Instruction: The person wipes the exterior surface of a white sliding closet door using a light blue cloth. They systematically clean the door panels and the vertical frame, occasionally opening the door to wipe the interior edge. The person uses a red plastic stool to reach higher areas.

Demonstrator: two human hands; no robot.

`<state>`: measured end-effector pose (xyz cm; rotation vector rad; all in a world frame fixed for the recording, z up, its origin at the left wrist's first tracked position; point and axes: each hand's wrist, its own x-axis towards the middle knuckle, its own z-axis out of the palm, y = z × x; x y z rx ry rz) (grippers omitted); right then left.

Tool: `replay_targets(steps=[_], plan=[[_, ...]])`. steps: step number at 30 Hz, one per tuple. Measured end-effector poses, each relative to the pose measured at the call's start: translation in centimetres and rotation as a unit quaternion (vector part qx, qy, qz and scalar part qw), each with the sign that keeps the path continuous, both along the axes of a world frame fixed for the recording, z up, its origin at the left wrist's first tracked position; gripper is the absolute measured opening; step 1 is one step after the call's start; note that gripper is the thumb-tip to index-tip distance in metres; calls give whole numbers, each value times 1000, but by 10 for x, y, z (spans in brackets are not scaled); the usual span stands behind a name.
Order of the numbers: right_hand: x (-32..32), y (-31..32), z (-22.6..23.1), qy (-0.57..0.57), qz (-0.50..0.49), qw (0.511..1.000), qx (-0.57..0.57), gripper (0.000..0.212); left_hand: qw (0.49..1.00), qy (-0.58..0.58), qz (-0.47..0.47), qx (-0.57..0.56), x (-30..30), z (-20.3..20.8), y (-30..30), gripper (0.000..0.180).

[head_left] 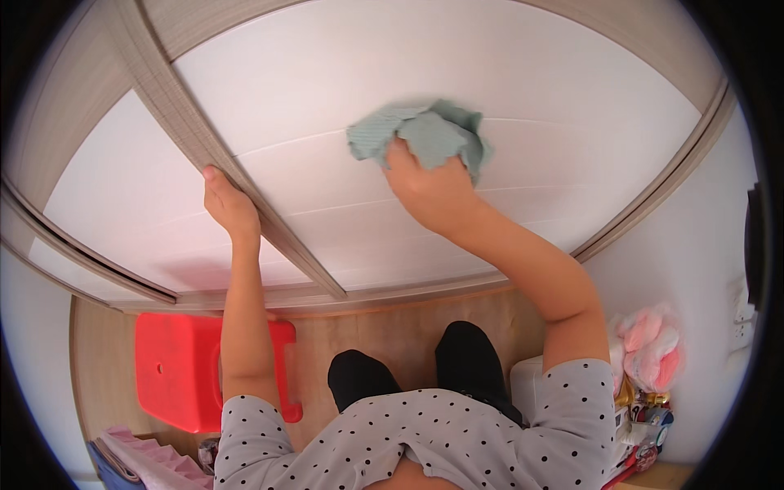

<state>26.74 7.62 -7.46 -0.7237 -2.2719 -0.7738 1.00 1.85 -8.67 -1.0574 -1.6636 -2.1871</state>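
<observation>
Head view: we see the right hand (431, 189) closed around a bunched, ribbed grey-green cloth (433, 137), which lies against the white panel (327, 82) of a sliding door. The left hand (232, 211) touches the door's wood-grain upright frame (198, 135); we cannot tell how far its fingers curl around it. Below, we see a red plastic stool (184, 371) on the wood-look floor (508, 322), partly behind the left forearm (247, 327).

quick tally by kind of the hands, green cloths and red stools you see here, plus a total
Hands: 2 (left hand, right hand)
Green cloth: 1
Red stool: 1
Total: 4
</observation>
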Motion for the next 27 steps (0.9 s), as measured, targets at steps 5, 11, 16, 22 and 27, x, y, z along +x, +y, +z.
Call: replay_targets(steps=[5,11,16,22,27], plan=[[38,8,9,108,-9,993,44,29,1000,-2,-15,-19,-3,3,-10,56],[1,5,6,27,43,998,47,31,1000,-4,-6,-12,1,4,0,59],[-1,-5,13,68,45,993,-89,30,1000,-15,-19,-14,-6,2,-7,61],[35,21,25,350,53,935,20,15,999,-25,-21,-39,-8,0,-3,66],[-10,17,38,213,105,965,115,22,998,-16,-26,-49,-10,-5,-3,65]])
